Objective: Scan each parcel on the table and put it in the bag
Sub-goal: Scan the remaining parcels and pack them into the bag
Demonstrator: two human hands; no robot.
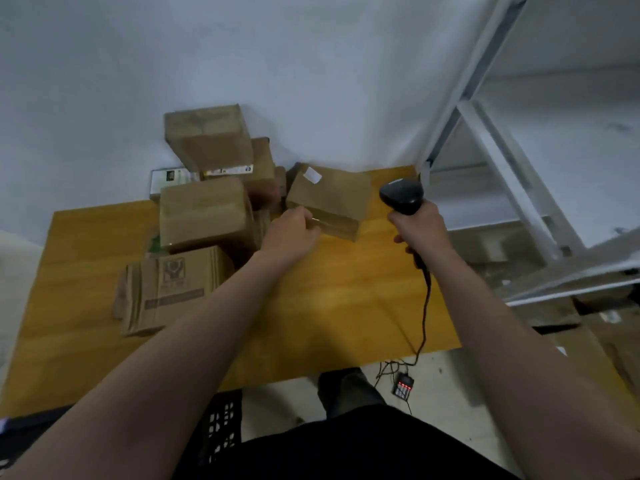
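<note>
A brown cardboard parcel [332, 197] with a small white label lies at the back of the yellow wooden table [339, 299]. My left hand [292, 233] grips its near left corner. To its right, my right hand [420, 233] holds a black barcode scanner [401, 196], head tilted toward the parcel. The scanner's cable hangs down over the table's near edge. More brown parcels are piled on the left: one on top at the back [209, 138], one in the middle [204, 213], and a printed one at the front [169, 289]. No bag is in sight.
A white metal shelf frame [491, 140] stands right of the table. A small black charger with red lights [403, 384] lies on the floor under the cable. A black crate [221, 427] sits by my legs. Cardboard [588, 341] lies on the floor at the right.
</note>
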